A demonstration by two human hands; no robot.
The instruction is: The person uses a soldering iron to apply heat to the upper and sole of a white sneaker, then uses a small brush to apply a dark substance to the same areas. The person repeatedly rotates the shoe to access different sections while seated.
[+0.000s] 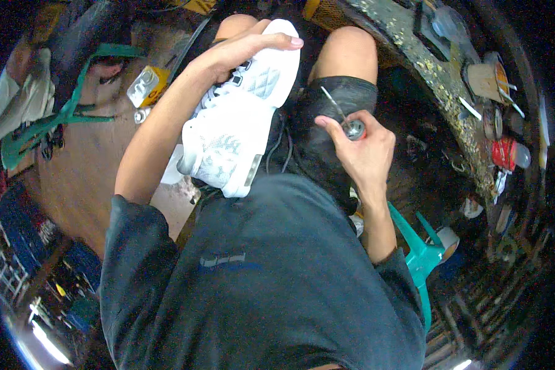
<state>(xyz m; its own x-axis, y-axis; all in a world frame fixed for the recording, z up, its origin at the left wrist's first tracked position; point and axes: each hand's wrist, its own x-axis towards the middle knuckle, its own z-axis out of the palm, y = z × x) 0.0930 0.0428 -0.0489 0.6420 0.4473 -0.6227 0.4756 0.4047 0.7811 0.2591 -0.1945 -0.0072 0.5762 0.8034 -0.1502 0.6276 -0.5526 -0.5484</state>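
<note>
A white sneaker (231, 139) lies sole to the right across my left thigh, its toe pointing away from me. My left hand (237, 52) reaches over its front part, fingers wrapped around it and thumb along the toe. Above my right thigh, my right hand (369, 151) is closed around an awl-like tool (354, 129). Its round grey and red handle shows between thumb and fingers, and a thin metal shaft slants up and to the left. The shaft stays apart from the sneaker. The rest of the handle is hidden in my palm.
At the right runs a worn, speckled ledge (441, 92) with a tub (487, 82) and a red-labelled bottle (504, 154). Green plastic stools stand at the left (71, 111) and lower right (420, 259). A yellow-labelled container (148, 86) is beside my left forearm.
</note>
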